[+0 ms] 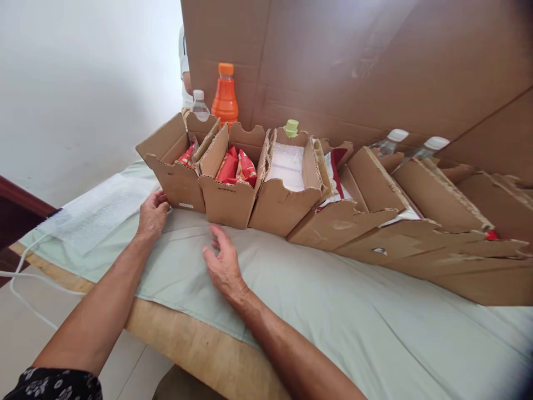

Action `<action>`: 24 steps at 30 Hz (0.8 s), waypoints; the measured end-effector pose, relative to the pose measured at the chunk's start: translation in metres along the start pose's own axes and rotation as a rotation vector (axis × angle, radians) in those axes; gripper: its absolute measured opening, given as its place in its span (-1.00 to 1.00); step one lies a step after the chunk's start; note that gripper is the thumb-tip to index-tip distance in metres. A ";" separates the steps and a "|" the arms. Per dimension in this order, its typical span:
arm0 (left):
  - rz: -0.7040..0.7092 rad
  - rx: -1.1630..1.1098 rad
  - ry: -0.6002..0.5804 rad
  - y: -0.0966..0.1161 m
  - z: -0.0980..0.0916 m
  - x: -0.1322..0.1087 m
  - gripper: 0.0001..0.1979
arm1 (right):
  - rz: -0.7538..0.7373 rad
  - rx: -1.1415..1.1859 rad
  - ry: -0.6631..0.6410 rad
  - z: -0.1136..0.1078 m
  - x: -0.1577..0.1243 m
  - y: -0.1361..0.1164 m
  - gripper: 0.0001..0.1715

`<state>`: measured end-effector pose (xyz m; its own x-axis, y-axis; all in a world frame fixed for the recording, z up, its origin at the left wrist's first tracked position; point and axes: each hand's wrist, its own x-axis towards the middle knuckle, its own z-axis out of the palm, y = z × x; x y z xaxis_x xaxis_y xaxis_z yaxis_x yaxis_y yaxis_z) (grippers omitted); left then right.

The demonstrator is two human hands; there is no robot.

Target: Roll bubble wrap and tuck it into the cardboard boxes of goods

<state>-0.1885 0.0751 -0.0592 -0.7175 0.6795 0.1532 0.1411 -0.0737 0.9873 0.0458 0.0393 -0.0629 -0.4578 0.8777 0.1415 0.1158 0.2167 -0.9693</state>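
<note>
At the lower left corner of the leftmost cardboard box (179,180), my left hand (152,214) presses with its fingers bent against the cardboard. Part of the fingertips is hidden there. My right hand (225,264) holds nothing; its fingers are apart just over the green cloth (291,278), in front of the second cardboard box (227,205). Red packets (239,166) lie inside that second box, and another red packet (187,155) shows in the leftmost one. To the right, a third cardboard box (278,211) contains bubble wrap (287,161).
More tilted cardboard boxes (358,228) continue rightward. Behind the row stand an orange bottle (225,97), a clear bottle (200,105) and white-capped bottles (391,143). A large cardboard panel (333,72) rises at the back. Bubble wrap sheet (97,208) and a white cable (39,278) lie left.
</note>
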 end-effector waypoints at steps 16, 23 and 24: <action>-0.023 -0.008 0.023 -0.004 0.000 0.002 -0.46 | 0.065 -0.136 -0.028 -0.073 -0.001 -0.035 -0.29; -0.032 0.016 0.025 -0.002 -0.002 0.002 -0.54 | 0.056 -0.273 0.099 -0.120 0.005 -0.025 -0.47; -0.028 0.025 0.028 -0.002 -0.002 0.002 -0.54 | 0.052 -0.286 0.108 -0.121 0.007 -0.025 -0.49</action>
<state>-0.1919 0.0749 -0.0609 -0.7402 0.6604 0.1266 0.1370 -0.0361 0.9899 0.1461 0.0917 -0.0139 -0.3502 0.9278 0.1285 0.3870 0.2683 -0.8822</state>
